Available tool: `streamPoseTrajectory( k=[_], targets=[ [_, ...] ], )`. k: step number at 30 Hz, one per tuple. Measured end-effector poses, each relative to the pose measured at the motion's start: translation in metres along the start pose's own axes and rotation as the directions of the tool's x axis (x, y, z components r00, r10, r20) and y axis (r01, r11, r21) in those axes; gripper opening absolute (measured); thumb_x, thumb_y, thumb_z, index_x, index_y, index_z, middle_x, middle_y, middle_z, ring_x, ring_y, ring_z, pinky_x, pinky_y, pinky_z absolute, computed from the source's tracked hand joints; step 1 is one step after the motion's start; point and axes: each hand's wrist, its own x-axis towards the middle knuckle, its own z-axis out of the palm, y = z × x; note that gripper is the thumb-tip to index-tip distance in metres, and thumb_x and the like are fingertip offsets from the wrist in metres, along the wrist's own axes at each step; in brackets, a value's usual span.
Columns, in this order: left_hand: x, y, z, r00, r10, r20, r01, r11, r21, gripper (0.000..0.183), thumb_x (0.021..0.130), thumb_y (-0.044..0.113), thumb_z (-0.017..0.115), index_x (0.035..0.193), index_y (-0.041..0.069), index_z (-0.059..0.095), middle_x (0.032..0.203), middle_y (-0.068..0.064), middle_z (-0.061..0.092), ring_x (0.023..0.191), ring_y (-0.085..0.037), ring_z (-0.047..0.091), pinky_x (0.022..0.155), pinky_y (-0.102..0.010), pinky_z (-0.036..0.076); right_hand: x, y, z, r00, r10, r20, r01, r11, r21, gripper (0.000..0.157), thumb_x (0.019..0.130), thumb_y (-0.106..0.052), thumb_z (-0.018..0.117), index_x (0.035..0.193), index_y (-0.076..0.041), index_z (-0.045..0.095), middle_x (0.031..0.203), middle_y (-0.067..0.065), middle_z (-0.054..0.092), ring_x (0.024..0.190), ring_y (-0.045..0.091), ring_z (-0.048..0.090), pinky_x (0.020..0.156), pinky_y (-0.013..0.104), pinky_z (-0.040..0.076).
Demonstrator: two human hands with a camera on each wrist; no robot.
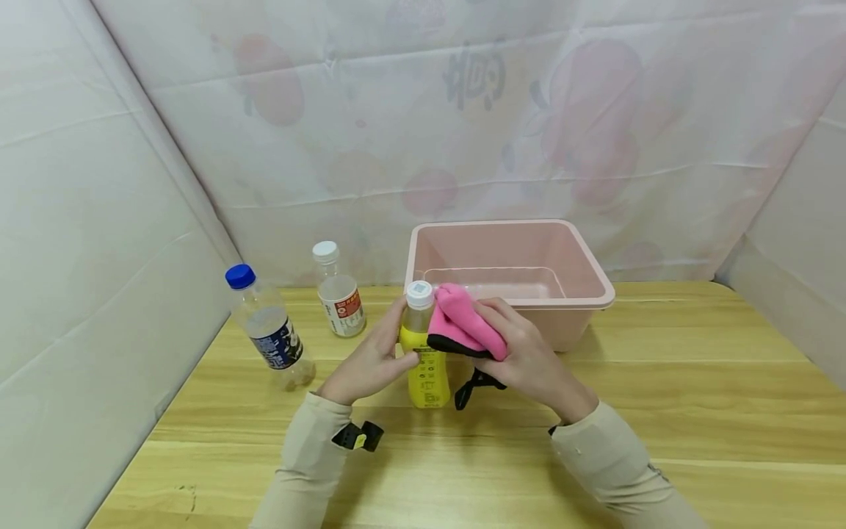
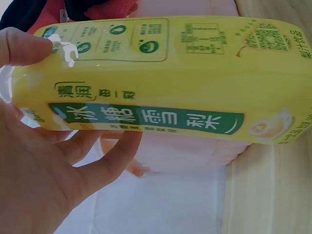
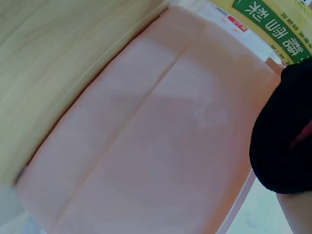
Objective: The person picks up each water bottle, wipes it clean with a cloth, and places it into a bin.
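Note:
A yellow drink bottle [image 1: 426,364] with a white cap stands on the wooden table [image 1: 661,411]. My left hand [image 1: 373,360] grips its body, thumb and fingers curled round the yellow label [image 2: 170,78]. My right hand [image 1: 522,353] holds a pink cloth [image 1: 463,323] with a black edge against the bottle's upper side. In the right wrist view the cloth's black part [image 3: 287,141] shows at the right edge, with a strip of the bottle's label [image 3: 270,24] above it.
A pink plastic tub [image 1: 509,275] stands just behind the bottle; its wall [image 3: 146,136] fills the right wrist view. A clear bottle with a blue cap [image 1: 267,327] and a clear one with a white cap [image 1: 338,290] stand at the left. White sheets wall the table.

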Motion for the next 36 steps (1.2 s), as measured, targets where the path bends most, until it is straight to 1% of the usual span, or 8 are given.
streamPoseTrajectory(
  k=[4,7,13,19,23,26,31,36],
  targets=[
    [0.0,-0.001,0.002,1.0,-0.026,0.017,0.026,1.0,0.003,0.087,0.085,0.004,0.06,0.159,0.005,0.013,0.161,-0.021,0.027,0.148,-0.034,0.027,0.118,-0.055,0.027,0.0,0.0,0.0,0.999,0.002,0.053,-0.001,1.0,-0.025,0.067,0.068,0.004,0.086,0.13,-0.001,0.06,0.123,0.01,0.06,0.1,0.023,0.062,0.085,0.046,0.057],
    [0.0,-0.002,0.002,0.999,-0.044,0.02,0.044,0.999,-0.001,0.09,0.086,0.004,0.06,0.16,0.006,0.01,0.162,-0.021,0.024,0.148,-0.035,0.025,0.118,-0.057,0.027,-0.001,0.0,-0.001,0.998,-0.016,0.06,0.018,0.999,-0.039,0.069,0.067,0.005,0.086,0.13,0.0,0.06,0.123,0.01,0.06,0.099,0.023,0.062,0.084,0.046,0.058],
    [0.0,0.0,0.003,0.997,-0.069,0.021,0.069,0.997,-0.021,0.093,0.085,0.004,0.064,0.161,0.01,0.01,0.161,-0.021,0.028,0.146,-0.036,0.03,0.115,-0.059,0.031,0.0,0.003,-0.001,0.997,-0.064,0.031,0.066,0.996,-0.063,0.065,0.067,0.014,0.077,0.13,0.002,0.063,0.119,0.011,0.062,0.095,0.023,0.064,0.079,0.045,0.059],
    [0.001,0.001,0.001,0.998,-0.055,0.027,0.055,0.998,-0.009,0.082,0.095,0.012,0.069,0.158,0.013,0.017,0.153,-0.019,0.037,0.139,-0.035,0.042,0.11,-0.057,0.04,0.0,0.005,-0.003,0.997,-0.073,0.008,0.074,0.995,-0.062,0.056,0.065,0.019,0.063,0.115,-0.004,0.07,0.113,0.008,0.065,0.088,0.02,0.064,0.071,0.041,0.059],
    [0.0,0.0,-0.001,0.999,-0.026,0.028,0.026,0.999,0.026,0.083,0.096,0.012,0.07,0.16,0.01,0.015,0.153,-0.021,0.034,0.14,-0.036,0.04,0.111,-0.056,0.039,-0.001,0.005,-0.004,0.997,-0.057,0.049,0.06,0.996,-0.065,0.051,0.064,0.019,0.058,0.106,-0.006,0.071,0.112,0.007,0.065,0.085,0.02,0.063,0.07,0.038,0.058],
    [-0.001,0.0,-0.002,1.0,-0.009,0.024,0.008,0.999,0.047,0.086,0.096,0.011,0.07,0.161,0.009,0.013,0.154,-0.022,0.033,0.139,-0.038,0.04,0.111,-0.057,0.039,-0.003,0.007,-0.002,0.99,-0.033,0.135,0.047,0.994,-0.1,0.044,0.065,0.017,0.06,0.098,-0.009,0.072,0.108,0.004,0.065,0.08,0.018,0.061,0.066,0.033,0.055],
    [-0.003,-0.001,-0.005,1.0,0.005,0.019,-0.006,0.998,0.064,0.085,0.097,0.011,0.069,0.161,0.006,0.013,0.157,-0.024,0.031,0.141,-0.039,0.037,0.113,-0.059,0.036,-0.007,0.012,0.005,0.938,0.044,0.343,0.024,0.981,-0.191,0.036,0.066,0.014,0.064,0.087,-0.014,0.069,0.1,0.001,0.063,0.074,0.015,0.057,0.061,0.03,0.051],
    [-0.001,0.0,-0.005,0.999,0.026,0.027,-0.027,0.997,0.072,0.086,0.097,0.01,0.069,0.161,0.005,0.012,0.159,-0.023,0.028,0.143,-0.038,0.034,0.115,-0.056,0.034,-0.014,0.012,0.009,0.828,0.182,0.531,-0.027,0.958,-0.286,0.041,0.069,0.012,0.067,0.102,-0.01,0.075,0.106,0.011,0.066,0.082,0.026,0.063,0.067,0.043,0.056]
  ],
)
